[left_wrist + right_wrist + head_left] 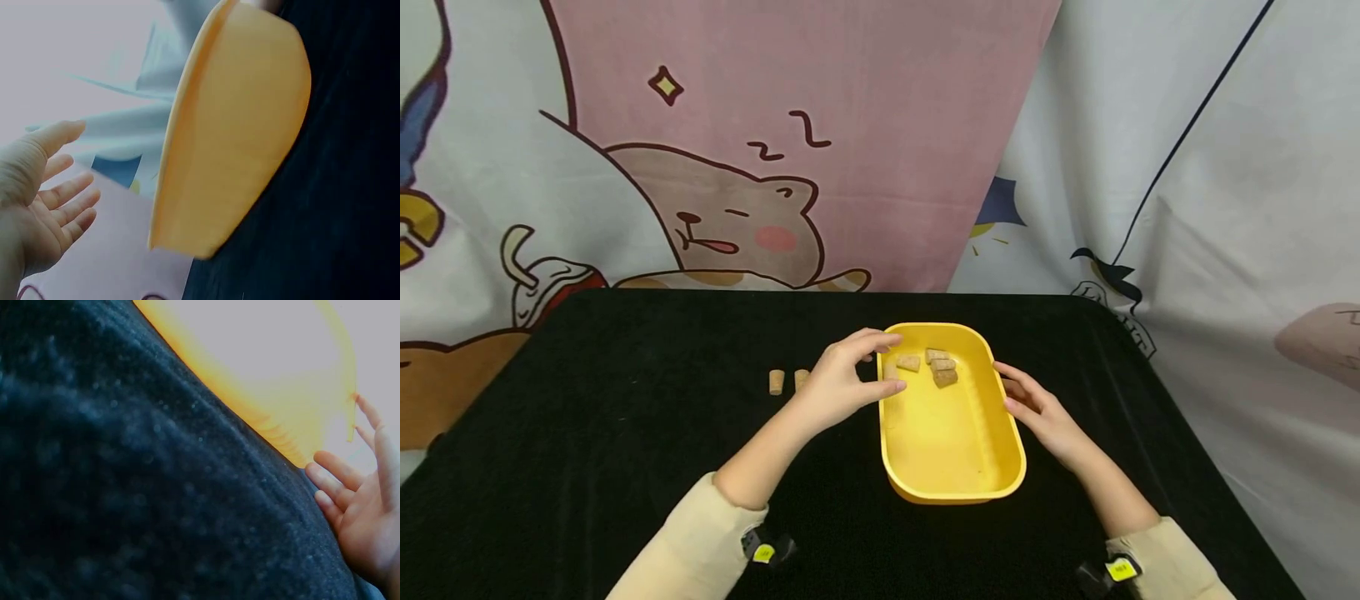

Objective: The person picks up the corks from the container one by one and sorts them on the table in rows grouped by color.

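A yellow plastic tub (951,442) stands on the black cloth, with several corks (945,378) lying in its far half. My left hand (838,379) is over the tub's left rim, thumb and fingers spread apart. In the left wrist view that hand (40,206) shows an open palm with nothing in it, above the level of the tub's side. One cork (891,369) lies inside the left wall, seen between thumb and fingers. My right hand (1041,412) rests its extended fingertips against the tub's right side, and the right wrist view shows the fingers (337,469) at the wall.
Two more corks (777,382) stand on the black cloth (647,433) left of the tub, the nearer one partly behind my left hand. A printed curtain (880,150) hangs behind the table's far edge.
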The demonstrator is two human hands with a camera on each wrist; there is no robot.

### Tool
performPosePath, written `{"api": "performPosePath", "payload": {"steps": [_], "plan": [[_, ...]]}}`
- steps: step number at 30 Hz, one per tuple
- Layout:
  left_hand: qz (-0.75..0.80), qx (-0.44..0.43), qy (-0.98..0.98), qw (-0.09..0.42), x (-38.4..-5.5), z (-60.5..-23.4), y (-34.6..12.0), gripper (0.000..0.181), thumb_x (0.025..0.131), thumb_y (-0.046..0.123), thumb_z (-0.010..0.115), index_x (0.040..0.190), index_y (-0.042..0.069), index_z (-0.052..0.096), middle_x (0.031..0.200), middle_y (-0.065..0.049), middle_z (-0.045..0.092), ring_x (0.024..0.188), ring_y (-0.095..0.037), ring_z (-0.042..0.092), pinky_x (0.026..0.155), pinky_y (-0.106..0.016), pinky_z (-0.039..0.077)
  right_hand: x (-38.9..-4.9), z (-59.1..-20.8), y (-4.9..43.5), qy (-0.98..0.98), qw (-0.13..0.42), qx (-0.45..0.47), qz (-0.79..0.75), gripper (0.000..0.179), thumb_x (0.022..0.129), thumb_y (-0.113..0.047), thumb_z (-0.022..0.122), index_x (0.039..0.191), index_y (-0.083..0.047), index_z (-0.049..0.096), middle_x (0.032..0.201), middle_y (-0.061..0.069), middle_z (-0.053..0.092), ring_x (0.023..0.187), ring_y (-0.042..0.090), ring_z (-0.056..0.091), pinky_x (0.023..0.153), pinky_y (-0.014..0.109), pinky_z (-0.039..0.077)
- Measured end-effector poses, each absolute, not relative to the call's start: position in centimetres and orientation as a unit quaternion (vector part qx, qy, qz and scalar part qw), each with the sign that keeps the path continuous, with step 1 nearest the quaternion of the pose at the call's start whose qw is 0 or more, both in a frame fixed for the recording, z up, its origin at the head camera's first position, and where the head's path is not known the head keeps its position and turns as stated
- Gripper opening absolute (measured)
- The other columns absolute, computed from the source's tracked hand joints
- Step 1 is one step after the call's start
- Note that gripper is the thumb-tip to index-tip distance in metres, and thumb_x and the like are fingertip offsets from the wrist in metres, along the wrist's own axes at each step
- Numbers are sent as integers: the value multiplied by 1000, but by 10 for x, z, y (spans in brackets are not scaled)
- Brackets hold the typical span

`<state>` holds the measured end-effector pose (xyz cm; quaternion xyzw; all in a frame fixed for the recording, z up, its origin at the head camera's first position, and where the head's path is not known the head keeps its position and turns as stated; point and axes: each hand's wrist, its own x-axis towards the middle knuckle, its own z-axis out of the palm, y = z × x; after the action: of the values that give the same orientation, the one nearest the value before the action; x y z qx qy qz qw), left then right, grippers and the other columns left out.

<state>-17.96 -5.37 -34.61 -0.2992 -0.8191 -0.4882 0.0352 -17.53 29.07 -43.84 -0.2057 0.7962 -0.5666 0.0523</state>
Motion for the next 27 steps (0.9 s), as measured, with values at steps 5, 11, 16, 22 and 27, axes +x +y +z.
{"api": "performPosePath", "payload": {"steps": [5,11,16,22,27], "plan": [[-478,-290,-829,-16,-182,-344,-27,55,83,21,77,133,12,56,131,-2,54,109,-16,54,90,-34,46,-175,-438,291,796,56,-202,-568,50,102,-10,43,150,-10,28,137,28,45,112,14,57,87,29,48],[-456,-274,-844,-63,-188,-348,0,60,84,27,75,138,15,51,136,-2,51,114,-19,52,93,-34,44,-175,-438,291,795,59,-201,-569,50,102,-11,43,150,-10,28,137,29,44,111,14,58,87,30,48],[-447,-258,-853,-78,-196,-359,16,60,85,26,75,138,15,50,134,-3,52,115,-22,52,91,-32,45,-175,-438,291,794,59,-203,-570,50,102,-11,43,150,-10,28,137,29,43,111,13,57,87,30,48],[-429,-226,-871,-84,-205,-371,31,60,84,25,76,137,15,52,132,-7,55,114,-22,54,92,-35,45,-176,-438,291,789,58,-211,-574,49,102,-9,42,149,-8,28,136,30,44,110,15,58,86,30,49],[-423,-197,-881,-84,-209,-379,40,56,83,22,77,134,14,55,126,-5,59,113,-20,54,96,-37,42,-176,-438,291,789,59,-213,-573,50,102,-9,42,149,-9,28,136,30,44,110,16,58,86,31,49]]}}
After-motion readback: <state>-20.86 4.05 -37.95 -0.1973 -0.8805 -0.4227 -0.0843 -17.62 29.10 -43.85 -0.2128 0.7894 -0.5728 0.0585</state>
